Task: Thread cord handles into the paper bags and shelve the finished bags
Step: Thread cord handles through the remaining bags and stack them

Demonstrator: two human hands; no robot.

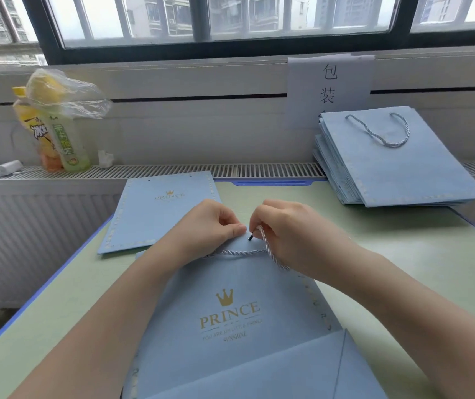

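Two hands work at the top edge of the blue paper bag [230, 312], which lies flat on the green table [403, 254] so the edge stays steady. Right hand [291, 237] pinches the twisted cord [242, 252] just behind its dark tip [250, 237], aiming it at the bag edge. Left hand [210, 228], fingers curled, pinches that edge beside the tip, probably to hold the hole steady. Finished bags [397, 165] are stacked at the far right; an unthreaded bag [158, 211] waits at left
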